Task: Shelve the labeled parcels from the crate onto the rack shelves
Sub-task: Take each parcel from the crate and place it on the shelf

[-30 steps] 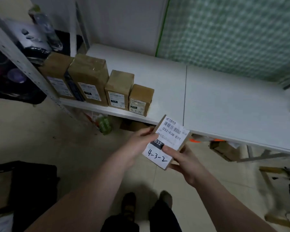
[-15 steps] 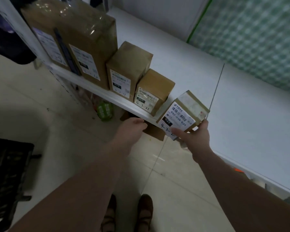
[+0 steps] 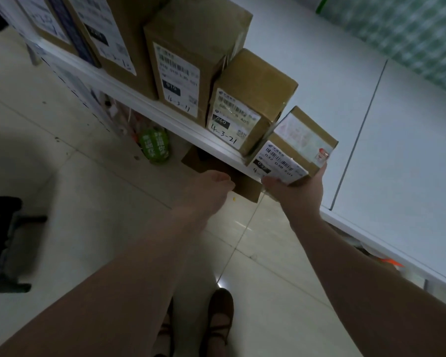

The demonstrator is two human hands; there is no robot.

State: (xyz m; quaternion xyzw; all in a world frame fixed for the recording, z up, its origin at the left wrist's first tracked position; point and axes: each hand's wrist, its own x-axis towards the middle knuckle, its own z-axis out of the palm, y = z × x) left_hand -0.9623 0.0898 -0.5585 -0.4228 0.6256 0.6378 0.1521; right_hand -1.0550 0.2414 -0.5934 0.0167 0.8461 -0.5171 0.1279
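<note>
My right hand [image 3: 298,188] grips a small brown parcel [image 3: 298,148] with a white barcode label. The parcel sits at the front edge of the white rack shelf [image 3: 332,81], tilted, touching the parcel labeled 4-3-21 [image 3: 250,104] on its left. Further left stand a taller parcel labeled 4-3-11 [image 3: 188,55] and larger boxes [image 3: 108,29]. My left hand [image 3: 209,189] hangs below the shelf edge, fingers loosely curled, holding nothing. The crate [image 3: 0,243] shows as a dark shape at the left edge.
The shelf surface to the right of the parcels is bare white board with a seam [image 3: 358,130]. Under the shelf lie a green packet [image 3: 155,145] and a brown carton [image 3: 224,173]. Pale tiled floor [image 3: 70,191] lies below, with my feet [image 3: 216,323] on it.
My right hand carried the parcel up and forward from chest height to the shelf edge beside the 4-3-21 parcel. My left hand let go of it and dropped below the shelf.
</note>
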